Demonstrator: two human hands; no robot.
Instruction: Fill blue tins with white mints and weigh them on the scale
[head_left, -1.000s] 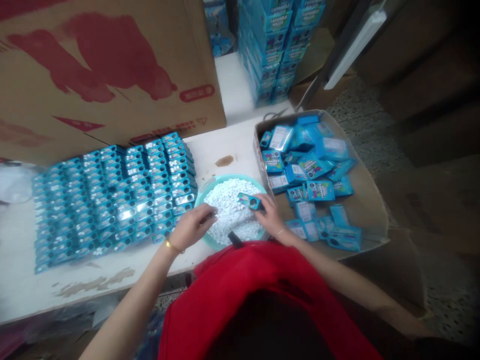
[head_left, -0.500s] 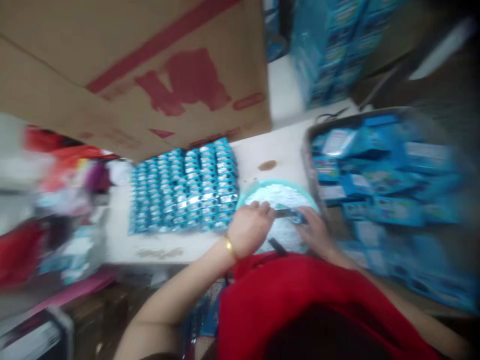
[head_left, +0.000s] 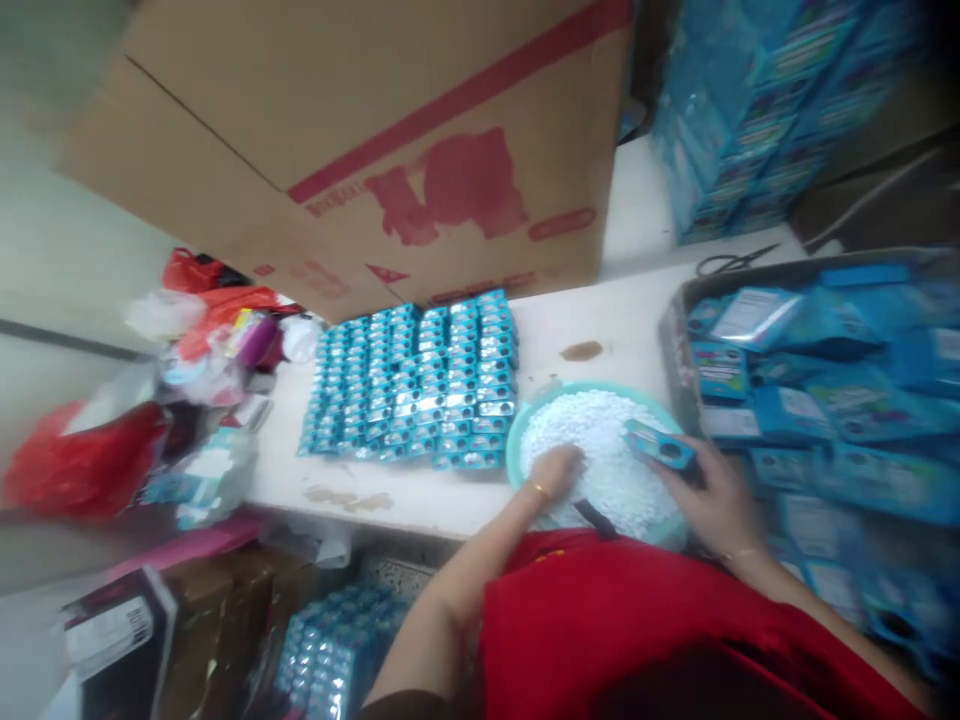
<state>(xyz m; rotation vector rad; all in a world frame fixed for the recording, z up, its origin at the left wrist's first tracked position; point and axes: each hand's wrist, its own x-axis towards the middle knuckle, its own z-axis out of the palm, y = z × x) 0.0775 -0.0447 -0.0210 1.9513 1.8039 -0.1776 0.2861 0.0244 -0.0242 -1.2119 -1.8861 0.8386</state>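
Note:
A round light-green basin (head_left: pixel 517 440) full of small white pieces (head_left: pixel 600 445) is in front of me. My left hand (head_left: pixel 556 472) is low over the left part of the white pieces and touches them. Its fingers are curled downward, and what they hold, if anything, is hidden. In my right hand (head_left: pixel 716 500), above the basin's right side, is a small blue box (head_left: pixel 660 445), tilted, gripped between thumb and fingers. A dark flat strip (head_left: pixel 596 517) lies at the basin's near edge, close to my red clothing.
Rows of small blue boxes (head_left: pixel 420 390) stand left of the basin on the white table (head_left: pixel 457 510). Behind them is a large cardboard carton (head_left: pixel 360 120). A grey bin (head_left: pixel 679 330) of blue boxes stands right, with scissors (head_left: pixel 735 262) behind. Blue packages (head_left: pixel 750 130) are stacked farther back.
My hands were together over the basin around a small item; now they are apart. The left hand has lowered to the white pieces, and the right hand has the blue box. The view has shifted.

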